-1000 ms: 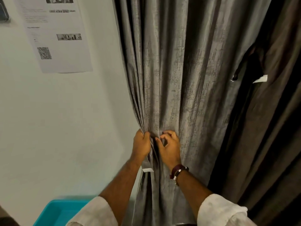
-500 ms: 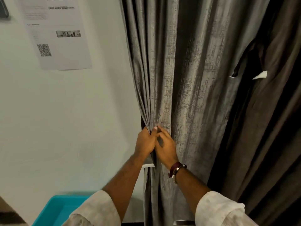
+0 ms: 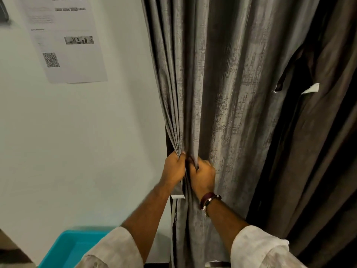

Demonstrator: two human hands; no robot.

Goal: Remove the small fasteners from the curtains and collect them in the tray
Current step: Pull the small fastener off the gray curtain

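Gripping grey curtain (image 3: 222, 93) folds, both hands hide the fastener.

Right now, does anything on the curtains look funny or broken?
Yes. The dark brown curtain on the right has a loose flap hanging open, with a white tag beside it. It looks torn or come undone, though I can't tell which.

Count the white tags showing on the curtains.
3: one white tag below the left hand, two on the dark curtain. Folds may hide more.
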